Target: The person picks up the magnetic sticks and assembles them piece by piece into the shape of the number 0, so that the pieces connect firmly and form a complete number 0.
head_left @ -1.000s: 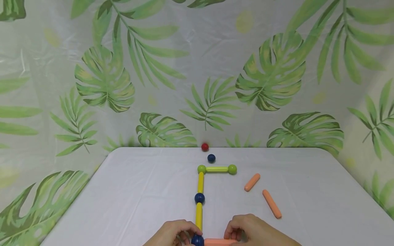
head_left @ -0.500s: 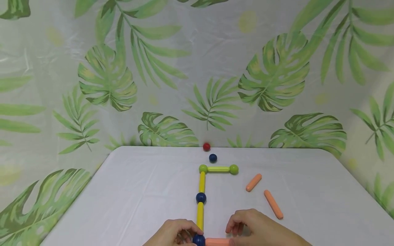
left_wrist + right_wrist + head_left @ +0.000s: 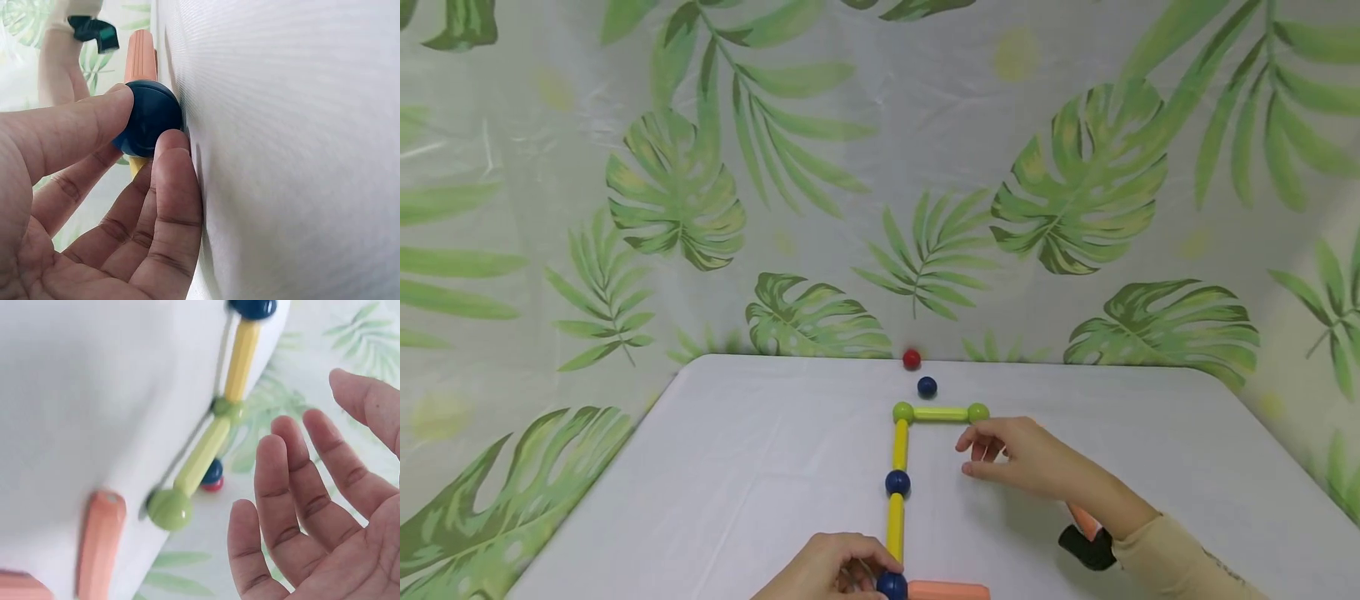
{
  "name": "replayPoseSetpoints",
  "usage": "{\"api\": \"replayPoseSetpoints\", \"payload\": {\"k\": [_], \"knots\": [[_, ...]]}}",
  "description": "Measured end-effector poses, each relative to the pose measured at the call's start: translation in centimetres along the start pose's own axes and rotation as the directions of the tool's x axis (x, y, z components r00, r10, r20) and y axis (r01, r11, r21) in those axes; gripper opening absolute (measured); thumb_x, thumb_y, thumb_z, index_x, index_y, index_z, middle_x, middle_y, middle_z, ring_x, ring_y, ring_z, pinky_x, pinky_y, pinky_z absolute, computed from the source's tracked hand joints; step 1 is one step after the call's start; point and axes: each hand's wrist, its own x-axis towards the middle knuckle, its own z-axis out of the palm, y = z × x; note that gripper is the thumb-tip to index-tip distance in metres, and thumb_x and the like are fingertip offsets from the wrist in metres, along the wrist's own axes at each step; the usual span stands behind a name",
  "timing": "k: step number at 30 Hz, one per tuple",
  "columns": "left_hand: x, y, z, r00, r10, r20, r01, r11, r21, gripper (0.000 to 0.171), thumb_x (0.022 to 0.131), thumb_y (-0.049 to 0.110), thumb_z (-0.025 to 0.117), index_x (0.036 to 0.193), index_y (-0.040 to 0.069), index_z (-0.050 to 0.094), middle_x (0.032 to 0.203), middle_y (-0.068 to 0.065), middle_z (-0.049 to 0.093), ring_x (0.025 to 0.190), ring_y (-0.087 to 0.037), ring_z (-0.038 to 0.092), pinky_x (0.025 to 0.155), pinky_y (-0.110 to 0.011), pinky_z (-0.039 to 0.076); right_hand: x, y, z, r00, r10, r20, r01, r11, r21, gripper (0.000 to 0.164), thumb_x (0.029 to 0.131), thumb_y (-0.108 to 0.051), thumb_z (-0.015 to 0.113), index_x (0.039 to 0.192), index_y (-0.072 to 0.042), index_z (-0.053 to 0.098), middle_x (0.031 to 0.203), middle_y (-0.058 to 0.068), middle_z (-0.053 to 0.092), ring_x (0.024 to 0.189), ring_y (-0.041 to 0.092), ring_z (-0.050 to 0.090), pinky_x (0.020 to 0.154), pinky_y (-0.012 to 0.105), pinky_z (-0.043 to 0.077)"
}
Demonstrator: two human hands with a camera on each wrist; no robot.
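Observation:
My left hand [image 3: 835, 567] holds the near blue ball [image 3: 892, 586] between thumb and fingers, close to the tabletop in the left wrist view. An orange rod [image 3: 949, 591] runs right from this ball. A yellow rod [image 3: 895, 529] leads away from it to a second blue ball [image 3: 897, 482]. Beyond that come another yellow rod [image 3: 900, 444], a green ball [image 3: 903, 412], a light green rod [image 3: 940, 413] and an end green ball [image 3: 978, 412]. My right hand [image 3: 1030, 454] hovers with nothing in it, fingers loosely bent, nearest the end green ball.
Two loose orange rods lie on the right; the right wrist view shows one rod [image 3: 101, 547] and part of another rod [image 3: 22, 586], while the arm mostly covers them in the head view. A loose blue ball [image 3: 927, 387] and red ball [image 3: 912, 359] sit near the far table edge.
My right hand has let go of the orange rod joined to the near blue ball, lifted and moved forward and right. The left hand stays on the blue ball.

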Motion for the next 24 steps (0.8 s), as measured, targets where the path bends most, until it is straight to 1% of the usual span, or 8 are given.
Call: {"api": "replayPoseSetpoints", "payload": {"k": [2, 4, 9, 12, 17, 21, 24], "knots": [[0.3, -0.8, -0.1, 1.0, 0.004, 0.005, -0.004, 1.0, 0.002, 0.019, 0.098, 0.029, 0.08, 0.117, 0.027, 0.08, 0.104, 0.011, 0.077, 0.085, -0.006, 0.07, 0.074, -0.021, 0.059, 1.2, 0.5, -0.5, 1.0, 0.019, -0.024, -0.02, 1.0, -0.025, 0.023, 0.098, -0.03, 0.08, 0.115, -0.015, 0.073, 0.092, -0.01, 0.068, 0.085, 0.002, 0.062, 0.075, 0.025, 0.051], [0.4, -1.2, -0.1, 1.0, 0.004, 0.007, -0.004, 1.0, -0.001, 0.018, 0.098, 0.029, 0.081, 0.116, 0.028, 0.08, 0.104, 0.01, 0.077, 0.085, -0.007, 0.07, 0.074, -0.021, 0.059, 2.4, 1.0, -0.8, 0.998, 0.03, -0.05, -0.032, 0.999, -0.04, 0.024, 0.098, -0.027, 0.08, 0.117, -0.012, 0.073, 0.092, -0.007, 0.069, 0.086, 0.006, 0.064, 0.076, 0.025, 0.053], [0.5, -1.3, -0.2, 1.0, 0.016, 0.011, -0.015, 1.0, -0.009, 0.019, 0.098, 0.027, 0.081, 0.117, 0.027, 0.08, 0.103, 0.01, 0.078, 0.085, -0.006, 0.07, 0.074, -0.02, 0.059, 5.2, 2.5, -1.4, 0.993, 0.074, -0.09, -0.078, 0.996, -0.039, 0.027, 0.098, -0.021, 0.08, 0.121, -0.01, 0.071, 0.096, 0.0, 0.071, 0.089, 0.013, 0.066, 0.079, 0.028, 0.055], [0.5, -1.2, -0.1, 1.0, 0.016, 0.01, -0.016, 1.0, -0.007, 0.019, 0.097, 0.026, 0.081, 0.117, 0.027, 0.08, 0.103, 0.01, 0.077, 0.085, -0.005, 0.07, 0.074, -0.02, 0.059, 6.7, 3.3, -1.4, 0.99, 0.109, -0.093, -0.112, 0.993, -0.037, 0.029, 0.098, -0.023, 0.079, 0.123, -0.01, 0.07, 0.101, 0.004, 0.072, 0.093, 0.017, 0.069, 0.081, 0.033, 0.057], [0.5, -1.2, -0.1, 1.0, 0.0, -0.004, 0.0, 1.0, -0.007, 0.02, 0.096, 0.025, 0.083, 0.115, 0.027, 0.081, 0.103, 0.008, 0.077, 0.085, -0.006, 0.069, 0.074, -0.019, 0.058, 8.8, 4.3, -1.3, 0.98, 0.178, -0.09, -0.182, 0.982, -0.041, 0.036, 0.101, -0.025, 0.076, 0.131, -0.008, 0.068, 0.112, 0.01, 0.072, 0.102, 0.024, 0.071, 0.088, 0.04, 0.06], [0.3, -1.0, -0.1, 1.0, 0.008, -0.007, -0.008, 1.0, -0.009, 0.021, 0.095, 0.023, 0.083, 0.116, 0.025, 0.081, 0.104, 0.006, 0.078, 0.084, -0.004, 0.069, 0.074, -0.018, 0.058, 10.2, 4.7, -1.4, 0.977, 0.196, -0.088, -0.202, 0.978, -0.06, 0.037, 0.102, -0.022, 0.074, 0.135, -0.008, 0.067, 0.117, 0.014, 0.071, 0.107, 0.029, 0.07, 0.092, 0.045, 0.059], [0.3, -0.8, 0.0, 1.0, 0.012, -0.007, -0.012, 1.0, -0.008, 0.021, 0.095, 0.022, 0.083, 0.116, 0.023, 0.081, 0.104, 0.005, 0.078, 0.084, -0.004, 0.069, 0.073, -0.018, 0.057, 10.9, 5.0, -1.4, 0.978, 0.195, -0.079, -0.2, 0.978, -0.063, 0.036, 0.103, -0.02, 0.074, 0.136, -0.007, 0.067, 0.117, 0.017, 0.071, 0.108, 0.031, 0.07, 0.093, 0.046, 0.059]]}}
